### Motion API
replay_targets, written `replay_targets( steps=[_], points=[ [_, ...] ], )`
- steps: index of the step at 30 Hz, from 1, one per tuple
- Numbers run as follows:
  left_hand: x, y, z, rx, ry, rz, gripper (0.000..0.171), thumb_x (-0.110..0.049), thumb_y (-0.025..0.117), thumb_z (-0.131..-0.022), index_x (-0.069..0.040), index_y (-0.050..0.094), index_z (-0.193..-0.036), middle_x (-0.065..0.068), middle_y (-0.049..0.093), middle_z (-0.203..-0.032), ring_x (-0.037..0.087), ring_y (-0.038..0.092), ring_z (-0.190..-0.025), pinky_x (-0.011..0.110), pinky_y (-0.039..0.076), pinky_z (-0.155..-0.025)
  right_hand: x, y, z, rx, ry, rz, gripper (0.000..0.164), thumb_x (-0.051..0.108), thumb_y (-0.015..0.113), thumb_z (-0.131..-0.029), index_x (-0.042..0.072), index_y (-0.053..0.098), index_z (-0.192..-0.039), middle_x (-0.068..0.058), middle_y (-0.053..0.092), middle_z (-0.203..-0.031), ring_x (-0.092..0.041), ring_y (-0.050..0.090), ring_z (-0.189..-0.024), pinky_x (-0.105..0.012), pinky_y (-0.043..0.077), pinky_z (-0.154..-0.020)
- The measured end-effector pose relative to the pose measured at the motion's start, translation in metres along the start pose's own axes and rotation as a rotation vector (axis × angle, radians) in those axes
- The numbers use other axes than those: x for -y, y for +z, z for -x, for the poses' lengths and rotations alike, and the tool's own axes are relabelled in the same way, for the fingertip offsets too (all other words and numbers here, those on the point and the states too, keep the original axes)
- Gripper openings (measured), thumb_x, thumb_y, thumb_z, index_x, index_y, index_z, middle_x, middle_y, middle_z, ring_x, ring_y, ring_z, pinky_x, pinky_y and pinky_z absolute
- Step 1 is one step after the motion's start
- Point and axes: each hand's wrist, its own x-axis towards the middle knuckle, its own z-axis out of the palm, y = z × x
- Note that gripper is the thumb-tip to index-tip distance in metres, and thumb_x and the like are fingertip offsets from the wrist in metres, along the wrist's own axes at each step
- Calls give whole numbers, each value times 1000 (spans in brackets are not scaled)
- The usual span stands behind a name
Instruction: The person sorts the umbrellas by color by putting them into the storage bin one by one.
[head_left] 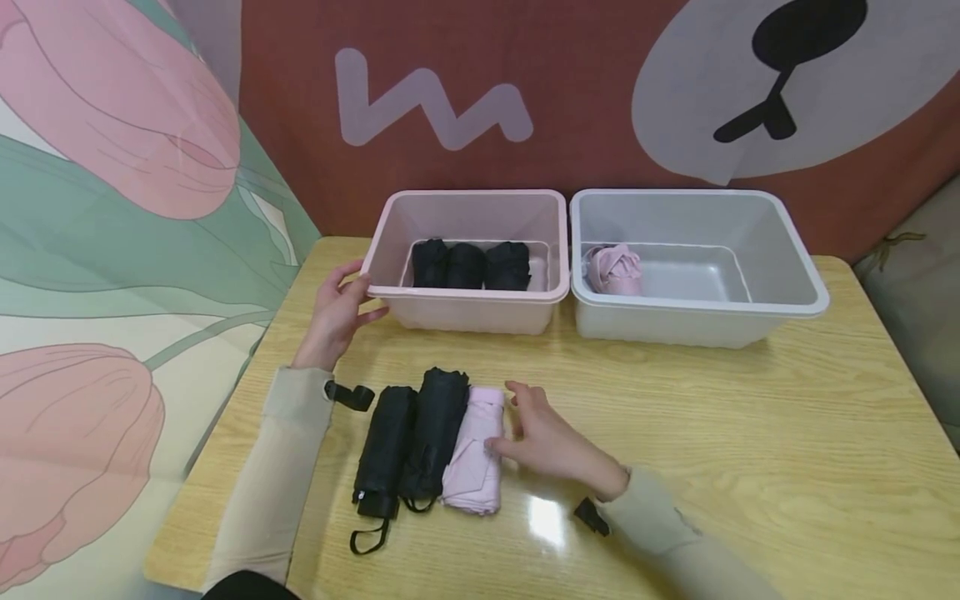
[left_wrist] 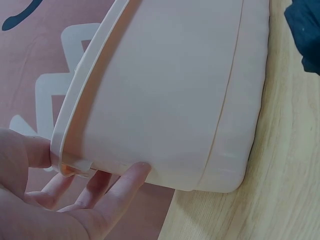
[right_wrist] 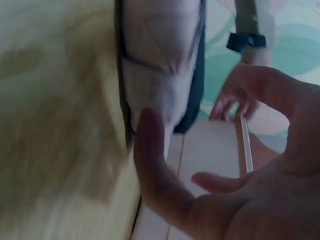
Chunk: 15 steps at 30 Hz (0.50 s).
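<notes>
While left fingers [left_wrist: 120, 195] hold pink bin [left_wrist: 165, 110], umbrellas [head_left: 466, 267] inside, head view only

A furled pink umbrella [head_left: 471, 460] lies flat; beyond it stands an upright pink bin [head_left: 472, 314].

The head view looks forward and down from above across the tabletop [head_left: 712, 433], while the sideways-turned wrist views look from close in, the left at the outside of the pink plastic bin [head_left: 468, 313], the right past the right fingers [right_wrist: 154, 160] at a folded pink umbrella [head_left: 474, 458], all three sharing that bin.
</notes>
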Motion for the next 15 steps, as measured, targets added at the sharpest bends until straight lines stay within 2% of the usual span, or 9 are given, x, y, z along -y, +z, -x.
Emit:
replay_targets(
  steps=[5,11,15],
  points=[
    [1,0,0,3,4,-1,47,-27,50,-100,-21,36,-145,11,46,-144,26,53,-120,47,52,-97,6,21,2,-3,7,60,95,39,70,-85,-7,19,-149,-30,31,-140,-37,54,-114,-50,46,-103],
    [1,0,-1,2,18,9,46,-26,49,-101,-20,36,-145,13,46,-143,25,54,-118,47,51,-97,10,38,2,-49,-24,129,101,48,69,-84,-12,19,-147,-38,20,-148,-46,49,-122,-50,46,-104],
    [1,0,0,8,13,6,47,-27,49,-101,-20,35,-145,12,45,-145,25,53,-120,47,51,-98,9,45,1,-55,-35,174,103,50,68,-84,-14,17,-147,-41,14,-149,-49,39,-131,-50,42,-107]
  ],
)
